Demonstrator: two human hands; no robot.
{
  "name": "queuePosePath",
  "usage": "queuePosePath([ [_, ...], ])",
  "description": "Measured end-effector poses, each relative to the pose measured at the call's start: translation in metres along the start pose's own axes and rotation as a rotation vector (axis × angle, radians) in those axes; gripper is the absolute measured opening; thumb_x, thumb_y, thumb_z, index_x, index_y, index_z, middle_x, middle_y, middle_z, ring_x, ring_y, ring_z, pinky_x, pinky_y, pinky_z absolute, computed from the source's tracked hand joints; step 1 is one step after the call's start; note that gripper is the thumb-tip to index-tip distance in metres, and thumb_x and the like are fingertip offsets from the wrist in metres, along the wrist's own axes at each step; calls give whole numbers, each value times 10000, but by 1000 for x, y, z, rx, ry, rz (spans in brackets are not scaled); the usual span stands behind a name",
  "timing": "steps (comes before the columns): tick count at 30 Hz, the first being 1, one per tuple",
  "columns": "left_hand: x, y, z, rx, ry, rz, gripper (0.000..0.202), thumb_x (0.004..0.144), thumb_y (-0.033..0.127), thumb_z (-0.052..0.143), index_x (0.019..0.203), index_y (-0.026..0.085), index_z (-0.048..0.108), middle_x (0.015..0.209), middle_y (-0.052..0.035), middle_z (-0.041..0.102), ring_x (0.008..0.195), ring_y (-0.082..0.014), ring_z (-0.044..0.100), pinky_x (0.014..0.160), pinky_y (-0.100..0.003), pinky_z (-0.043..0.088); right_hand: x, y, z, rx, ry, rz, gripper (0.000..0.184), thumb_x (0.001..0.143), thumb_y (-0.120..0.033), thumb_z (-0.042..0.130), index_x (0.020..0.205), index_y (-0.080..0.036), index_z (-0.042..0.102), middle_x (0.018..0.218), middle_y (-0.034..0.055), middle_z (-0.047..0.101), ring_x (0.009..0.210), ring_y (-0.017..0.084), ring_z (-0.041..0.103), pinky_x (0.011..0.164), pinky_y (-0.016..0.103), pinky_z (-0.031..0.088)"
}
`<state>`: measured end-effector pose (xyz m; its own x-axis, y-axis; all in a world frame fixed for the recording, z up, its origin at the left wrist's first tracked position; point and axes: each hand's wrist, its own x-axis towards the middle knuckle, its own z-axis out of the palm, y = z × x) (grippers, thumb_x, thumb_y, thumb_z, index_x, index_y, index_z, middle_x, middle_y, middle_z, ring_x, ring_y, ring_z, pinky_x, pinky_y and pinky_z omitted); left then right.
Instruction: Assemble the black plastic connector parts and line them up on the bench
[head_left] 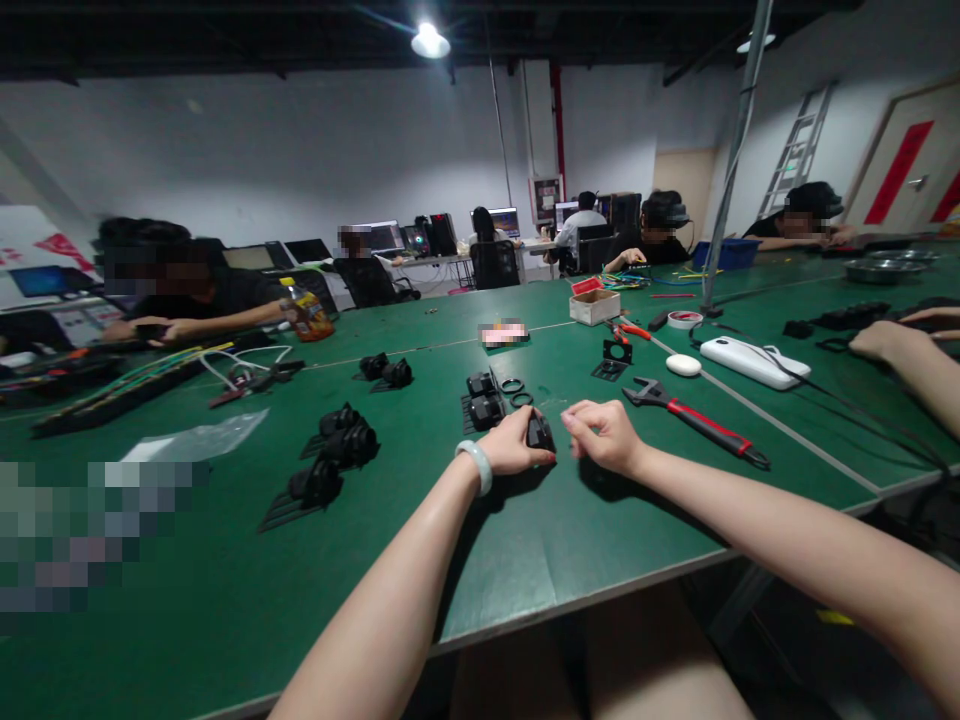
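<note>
My left hand [511,440], with a pale bangle on the wrist, grips a small black plastic part [538,432] just above the green table. To its right, my right hand [606,436] is closed, thumb against curled fingers; whether something small is pinched there I cannot make out. Just beyond my left hand are black camera-like housings [484,408] on slotted plates and two black rings [513,386]. Similar black assemblies [351,440] lie farther left. Beyond my right hand stands a black bracket with a round hole [616,352].
An adjustable wrench [701,420] with red-black handle lies right of my right hand, near a white power bank [754,362], a white oval object [683,365] and a tape roll [685,320]. A small box [595,307] stands farther back. Co-workers sit around the table; a metal pole [731,180] rises from it.
</note>
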<state>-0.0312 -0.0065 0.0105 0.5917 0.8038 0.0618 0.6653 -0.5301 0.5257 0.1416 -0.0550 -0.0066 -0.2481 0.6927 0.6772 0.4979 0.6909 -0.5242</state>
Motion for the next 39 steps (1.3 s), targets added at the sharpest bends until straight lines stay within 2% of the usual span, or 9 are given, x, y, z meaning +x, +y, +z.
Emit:
queuePosePath([
  [2, -1, 2, 0, -15, 6, -15, 527, 507, 402, 651, 935, 157, 464, 793, -13, 522, 723, -182, 510, 657, -285, 416, 0, 1, 1, -32, 22, 20, 369, 814, -283, 390, 509, -163, 560, 541, 38, 588, 634, 144, 578, 679, 254, 426],
  [6, -3, 3, 0, -42, 31, -27, 508, 500, 364, 656, 926, 160, 470, 807, -14, 525, 734, -182, 511, 666, -284, 416, 1, 0, 2, 27, 1, -49, 185, 783, -269, 449, 851, -167, 587, 898, 65, 618, 868, 164, 556, 769, 280, 412],
  [11, -1, 0, 1, -11, 9, -1, 514, 516, 392, 644, 937, 158, 468, 776, -8, 515, 709, -173, 506, 641, -276, 416, -1, -2, 0, -6, 34, -30, 236, 803, -262, 412, 655, -166, 569, 669, 46, 600, 690, 148, 557, 695, 267, 420],
  [14, 0, -1, 2, -5, 18, 12, 539, 507, 402, 650, 948, 154, 465, 799, -16, 512, 721, -177, 503, 653, -281, 413, -1, -1, -2, -9, 65, -26, 167, 783, -264, 443, 762, -157, 568, 784, 63, 600, 781, 161, 550, 732, 277, 418],
  [17, 0, -2, 1, -1, 22, 3, 531, 507, 405, 652, 939, 156, 468, 807, -19, 512, 721, -179, 502, 655, -285, 412, 2, 0, -1, 18, -2, -55, 180, 760, -269, 478, 880, -162, 561, 920, 74, 593, 886, 173, 538, 782, 296, 412],
  [21, -1, -2, 0, 18, -2, 2, 538, 523, 425, 640, 959, 164, 462, 802, -16, 515, 715, -179, 505, 651, -288, 416, 0, 1, -1, 15, -24, -88, 142, 773, -213, 453, 735, -174, 585, 732, 32, 619, 744, 144, 570, 836, 314, 389],
  [24, -1, -3, 0, 48, -19, 19, 532, 548, 429, 623, 978, 163, 457, 817, -21, 517, 734, -186, 512, 663, -296, 421, 0, 1, -1, 15, 18, -84, 116, 753, -179, 467, 782, -170, 579, 805, 48, 618, 804, 153, 563, 830, 310, 395],
  [33, -7, -4, -8, 356, 50, 40, 784, 525, 577, 591, 1152, 154, 381, 1093, -126, 470, 1005, -288, 455, 847, -395, 371, 0, 11, 11, -51, -214, 97, 311, 682, -129, 521, 993, -144, 529, 971, 81, 596, 905, 184, 543, 802, 312, 403],
  [39, -11, 2, -23, 486, -36, 144, 379, 652, 354, 546, 963, 139, 530, 910, -96, 580, 866, -226, 538, 778, -308, 419, -1, 9, 10, 20, -257, 21, 627, 665, -226, 576, 1237, -165, 326, 1205, 105, 457, 1082, 207, 444, 909, 357, 347],
])
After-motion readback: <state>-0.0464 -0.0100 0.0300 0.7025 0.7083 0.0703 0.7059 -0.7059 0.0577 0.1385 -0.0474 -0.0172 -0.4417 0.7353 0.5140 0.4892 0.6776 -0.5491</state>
